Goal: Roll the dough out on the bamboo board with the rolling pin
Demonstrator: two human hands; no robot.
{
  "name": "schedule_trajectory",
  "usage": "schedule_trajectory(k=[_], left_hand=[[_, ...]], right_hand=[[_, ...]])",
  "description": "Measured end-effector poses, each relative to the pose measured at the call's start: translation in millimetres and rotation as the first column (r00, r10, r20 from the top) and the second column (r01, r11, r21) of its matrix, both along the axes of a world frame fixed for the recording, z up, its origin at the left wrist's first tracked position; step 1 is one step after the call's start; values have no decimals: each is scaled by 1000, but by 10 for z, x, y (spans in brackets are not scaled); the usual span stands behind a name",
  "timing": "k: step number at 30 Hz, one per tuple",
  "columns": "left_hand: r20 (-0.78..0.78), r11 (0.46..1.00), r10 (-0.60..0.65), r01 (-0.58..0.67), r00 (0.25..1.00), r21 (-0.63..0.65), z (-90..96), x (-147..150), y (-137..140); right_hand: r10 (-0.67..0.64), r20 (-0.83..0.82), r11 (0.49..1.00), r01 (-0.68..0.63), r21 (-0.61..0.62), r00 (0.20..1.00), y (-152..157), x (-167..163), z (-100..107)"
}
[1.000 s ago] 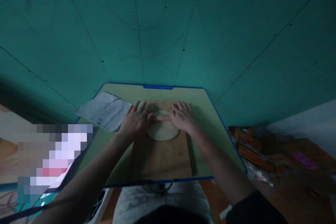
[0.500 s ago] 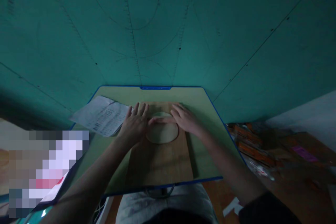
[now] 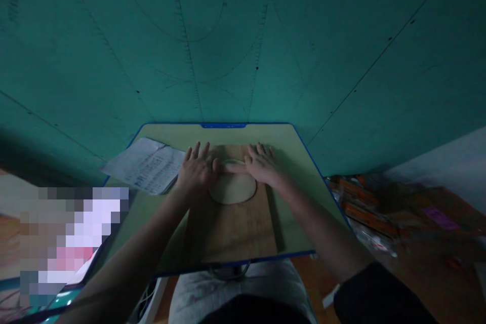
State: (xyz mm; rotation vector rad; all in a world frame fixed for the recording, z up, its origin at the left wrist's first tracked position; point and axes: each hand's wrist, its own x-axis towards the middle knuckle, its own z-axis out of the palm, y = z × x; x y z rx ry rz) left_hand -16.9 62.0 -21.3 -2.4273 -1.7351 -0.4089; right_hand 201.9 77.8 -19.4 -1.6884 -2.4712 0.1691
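Observation:
A flat round of pale dough (image 3: 233, 190) lies on a wooden board (image 3: 235, 230). Across the dough's far part runs a thin wooden rolling pin (image 3: 233, 168). My left hand (image 3: 196, 172) presses palm down on the pin's left end, its fingers spread and pointing away from me. On the right end rests my right hand (image 3: 261, 163), also palm down, with fingers stretched out past the pin. Both ends of the pin are hidden beneath the hands.
Under the board is a pale tabletop (image 3: 299, 202) with a blue rim. A printed paper sheet (image 3: 148, 164) lies left of the board. Behind stands a green wall (image 3: 228, 61) with drawn lines. Orange packages (image 3: 364, 207) are piled on the right, below table height.
Both hands have moved slightly away from me, and the rolling pin has rolled a little toward the dough's far edge. The view has also shifted slightly.

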Motion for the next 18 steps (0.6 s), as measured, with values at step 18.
schedule_trajectory(k=[18], left_hand=[[17,994,98,-97,995,-55,96,-4,-22]], right_hand=[[-164,74,985,166,-34,984,115,-150,220]])
